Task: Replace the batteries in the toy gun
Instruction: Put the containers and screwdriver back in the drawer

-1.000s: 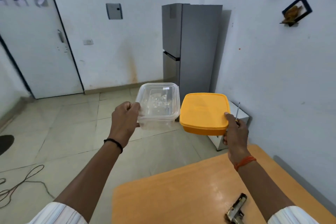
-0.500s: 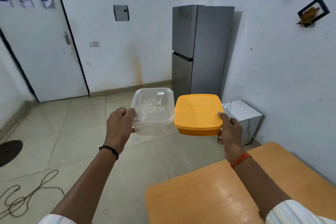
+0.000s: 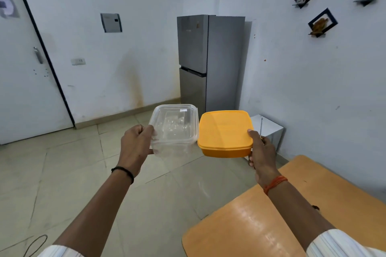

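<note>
Floor is lying open beneath; my left hand is gripping a clear tub, my right hand pinching an orange box and thin screwdriver.

No legible text anywhere; small white label on the clear container unreadable.

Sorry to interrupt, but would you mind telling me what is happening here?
A person holds two containers up over the floor. The left hand grips a clear plastic container; the right hand holds an orange lidded container together with a thin screwdriver. The wooden table is at lower right. No toy gun is in view.
</note>
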